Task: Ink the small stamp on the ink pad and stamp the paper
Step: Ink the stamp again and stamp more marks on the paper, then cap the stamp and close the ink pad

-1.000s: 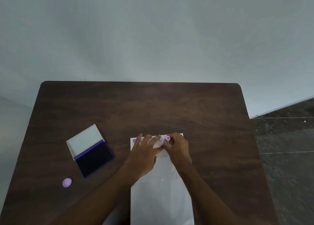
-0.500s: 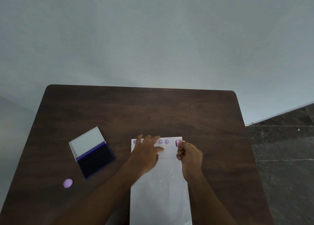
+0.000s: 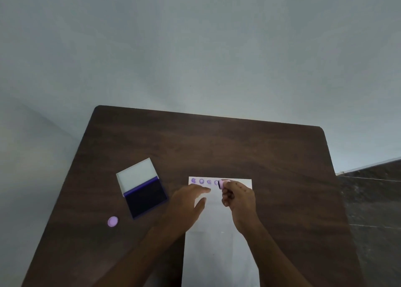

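Small stamp [image 3: 223,183]: pink, tipped on its side, dark inked face turned toward the ink pad side, pinched in the fingertips of the right hand [image 3: 239,200] over the far edge of the paper [image 3: 219,254]. Whether it touches the sheet cannot be told. Right fingers curled close round it.

Paper: white, long sheet on the dark wooden table [image 3: 217,143], near edge running out of view. Row of four purple stamp marks [image 3: 205,181] along its far edge, left of the stamp.

Left hand [image 3: 186,202]: fingers straight and loosely spread, over the paper's left part just below the marks; somewhat blurred.

Ink pad [image 3: 142,189]: lid open, left of the paper, well apart. Small round lilac cap [image 3: 112,221] left of the paper, nearer than the pad.
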Tool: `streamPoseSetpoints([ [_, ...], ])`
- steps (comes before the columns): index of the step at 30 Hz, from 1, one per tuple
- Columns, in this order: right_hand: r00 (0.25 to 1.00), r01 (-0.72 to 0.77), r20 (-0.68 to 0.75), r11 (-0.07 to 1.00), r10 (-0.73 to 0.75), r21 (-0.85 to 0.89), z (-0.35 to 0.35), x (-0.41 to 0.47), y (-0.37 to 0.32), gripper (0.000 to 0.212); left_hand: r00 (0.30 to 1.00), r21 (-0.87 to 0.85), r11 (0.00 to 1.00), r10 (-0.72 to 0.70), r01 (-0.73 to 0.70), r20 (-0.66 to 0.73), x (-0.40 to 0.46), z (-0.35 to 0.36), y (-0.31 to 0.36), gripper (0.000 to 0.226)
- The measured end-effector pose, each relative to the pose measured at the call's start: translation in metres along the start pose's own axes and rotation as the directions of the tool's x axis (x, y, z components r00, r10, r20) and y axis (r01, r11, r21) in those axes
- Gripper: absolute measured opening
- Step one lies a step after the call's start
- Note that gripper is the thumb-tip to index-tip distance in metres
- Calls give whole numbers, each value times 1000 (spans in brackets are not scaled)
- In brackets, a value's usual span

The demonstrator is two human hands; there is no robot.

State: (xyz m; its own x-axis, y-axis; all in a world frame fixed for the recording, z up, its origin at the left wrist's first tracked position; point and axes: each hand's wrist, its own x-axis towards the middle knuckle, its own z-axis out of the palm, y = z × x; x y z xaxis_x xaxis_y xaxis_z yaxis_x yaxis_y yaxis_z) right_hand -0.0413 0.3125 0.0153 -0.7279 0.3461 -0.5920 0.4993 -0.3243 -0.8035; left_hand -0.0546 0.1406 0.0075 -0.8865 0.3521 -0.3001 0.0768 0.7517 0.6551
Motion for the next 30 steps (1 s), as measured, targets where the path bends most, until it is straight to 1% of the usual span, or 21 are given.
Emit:
streamPoseSetpoints([
  [2,999,9,42,999,-8,-36,13,-4,-1,16,995,-48,995,-94,93,-28,-12,-12,-7,35],
  [4,997,10,76,998,-5,-69,26,-8,-2,17,993,-81,994,-78,71,-89,-23,-25,-15,31],
  [5,997,8,77,996,-1,-91,32,-9,-3,17,991,-66,996,-64,57,-115,-28,-29,-19,31],
  [7,997,2,82,990,9,-138,48,-12,-2,18,981,-15,992,-124,124,-146,-41,-39,-31,33],
  [9,993,-6,114,984,26,-177,65,-17,2,19,964,-23,981,-195,194,-181,-54,-44,-46,36],
  [12,985,-38,157,971,76,-235,88,-22,6,26,953,-18,982,-189,190,-238,-70,-51,-62,36],
  [14,976,-56,187,961,110,-270,102,-28,10,29,928,-58,976,-216,209,-304,-81,-55,-73,36],
  [19,940,-27,315,951,128,-307,129,-43,19,21,872,-137,954,-301,268,-386,-100,-55,-106,35],
  [21,930,-17,344,947,133,-321,136,-47,21,19,849,-159,944,-329,289,-413,-104,-54,-115,32],
  [24,916,14,379,931,135,-366,148,-53,25,16,780,-222,905,-425,362,-459,-114,-50,-132,28],
  [27,908,33,401,930,125,-365,155,-56,28,14,707,-258,870,-492,420,-508,-119,-45,-147,31],
  [30,910,41,397,923,124,-383,159,-58,32,13,678,-217,851,-515,478,-524,-122,-39,-159,41],
])
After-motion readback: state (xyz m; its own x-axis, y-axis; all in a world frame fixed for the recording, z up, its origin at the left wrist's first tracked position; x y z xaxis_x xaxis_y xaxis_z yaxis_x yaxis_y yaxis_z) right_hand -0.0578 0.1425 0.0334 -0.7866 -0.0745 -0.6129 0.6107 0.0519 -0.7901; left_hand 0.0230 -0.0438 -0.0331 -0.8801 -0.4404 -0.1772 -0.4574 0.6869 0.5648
